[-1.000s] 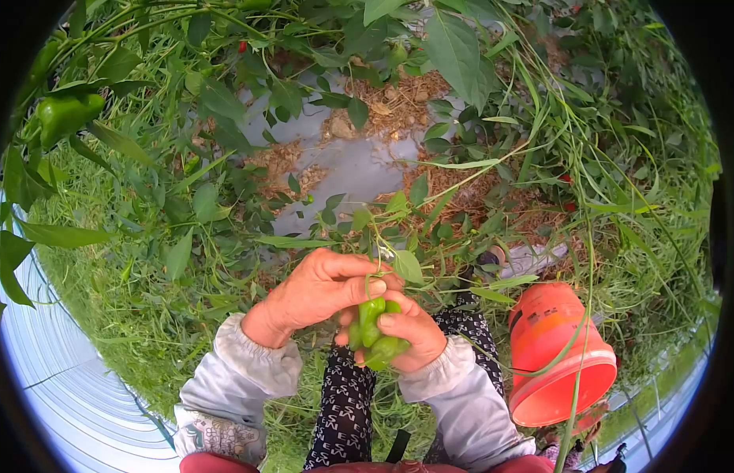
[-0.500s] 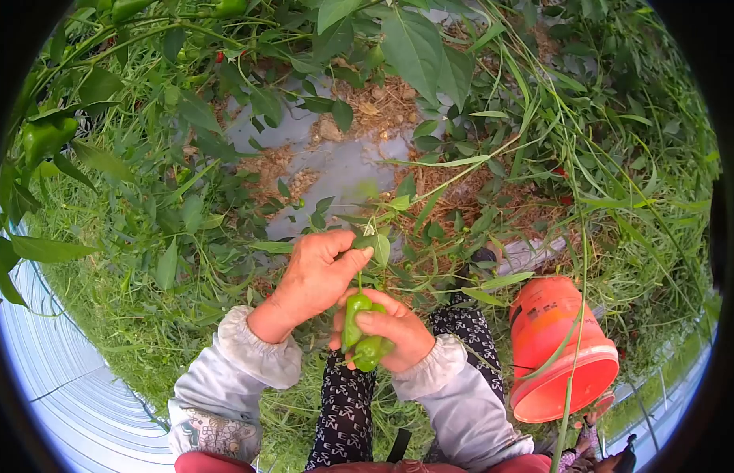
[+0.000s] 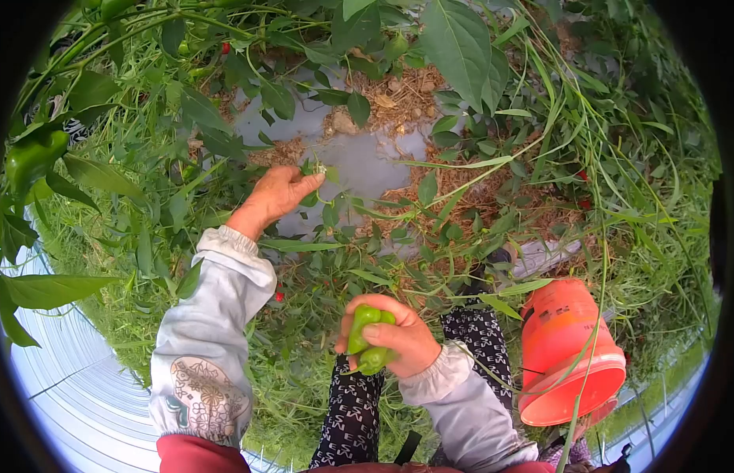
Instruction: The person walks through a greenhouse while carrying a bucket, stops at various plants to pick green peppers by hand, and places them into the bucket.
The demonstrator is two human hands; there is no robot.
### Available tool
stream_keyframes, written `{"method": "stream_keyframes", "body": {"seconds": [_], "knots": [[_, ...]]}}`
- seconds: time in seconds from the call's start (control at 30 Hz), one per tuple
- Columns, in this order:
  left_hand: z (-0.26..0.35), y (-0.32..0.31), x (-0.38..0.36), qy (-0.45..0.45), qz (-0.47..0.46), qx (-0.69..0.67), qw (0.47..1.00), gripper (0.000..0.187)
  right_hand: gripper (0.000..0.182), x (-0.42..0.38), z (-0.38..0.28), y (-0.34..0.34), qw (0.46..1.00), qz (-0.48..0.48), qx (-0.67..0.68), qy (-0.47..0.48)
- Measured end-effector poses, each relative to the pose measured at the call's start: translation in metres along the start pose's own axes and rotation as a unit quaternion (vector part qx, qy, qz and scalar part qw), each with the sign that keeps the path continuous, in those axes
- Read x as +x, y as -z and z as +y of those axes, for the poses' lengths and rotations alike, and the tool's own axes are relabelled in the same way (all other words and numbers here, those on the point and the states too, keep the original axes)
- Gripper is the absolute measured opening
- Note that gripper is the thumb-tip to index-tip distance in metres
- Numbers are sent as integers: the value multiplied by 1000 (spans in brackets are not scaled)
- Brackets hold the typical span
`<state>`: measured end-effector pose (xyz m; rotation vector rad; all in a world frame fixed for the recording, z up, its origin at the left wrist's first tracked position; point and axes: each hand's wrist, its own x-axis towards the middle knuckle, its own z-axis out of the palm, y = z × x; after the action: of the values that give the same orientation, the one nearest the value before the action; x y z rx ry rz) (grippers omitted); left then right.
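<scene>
Though apart from the left hand (image 3: pixel 282 195), peppers (image 3: pixel 362 325) in the right hand (image 3: pixel 404 340).

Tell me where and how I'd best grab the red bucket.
Probably by the rim, coming from the side nearest your right hand. The bucket widens to an open mouth, so fingers could hook over the edge with the thumb outside. That hand holds green peppers, so free it first.

Even daylight. Grey ground film (image 3: pixel 363 169) at twelve o'clock; dry straw (image 3: pixel 414 85) scattered over it, between twelve and one. Rough grass (image 3: pixel 102 244) at nine, pale ribbed sheeting (image 3: pixel 75 355) at eight.
</scene>
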<state>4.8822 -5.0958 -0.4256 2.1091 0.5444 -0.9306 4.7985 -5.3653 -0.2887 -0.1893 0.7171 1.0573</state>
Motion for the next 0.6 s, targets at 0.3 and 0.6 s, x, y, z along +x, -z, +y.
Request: {"method": "stream_keyframes", "body": {"seconds": [0.3, 0.6], "knots": [[9, 81, 119, -46, 235, -379, 894, 28, 35, 3, 4, 6, 999, -5, 40, -25], [28, 85, 111, -106, 204, -466, 854, 24, 36, 5, 4, 3, 998, 6, 64, -25]]}}
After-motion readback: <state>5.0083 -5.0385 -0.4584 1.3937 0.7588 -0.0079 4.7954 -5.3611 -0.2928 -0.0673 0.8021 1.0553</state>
